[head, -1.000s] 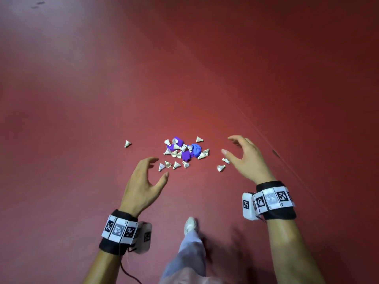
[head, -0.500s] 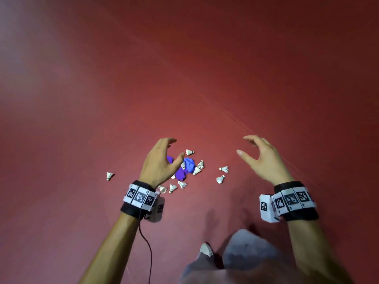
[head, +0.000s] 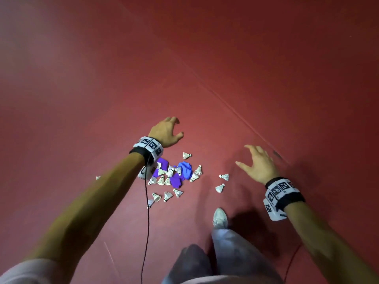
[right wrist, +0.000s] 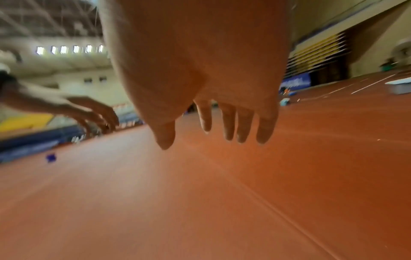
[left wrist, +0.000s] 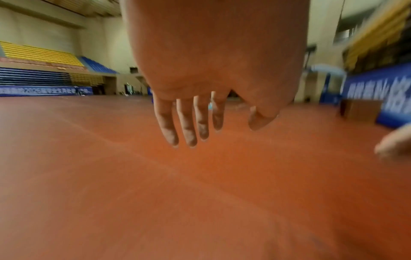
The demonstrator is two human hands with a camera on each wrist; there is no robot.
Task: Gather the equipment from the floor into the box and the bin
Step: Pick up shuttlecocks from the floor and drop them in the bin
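White feathered shuttlecocks (head: 168, 182) lie heaped with crumpled purple and blue cloths (head: 185, 170) on the red floor (head: 82, 99) just ahead of your shoe (head: 219, 217), with a few strays near the heap. Your left hand (head: 166, 132) hovers beyond the pile and your right hand (head: 259, 166) beside it, both spread loosely and holding nothing. If you scoop fast, you'll likely scatter the strays or crush feathers, and neither container is nearby in the head view.
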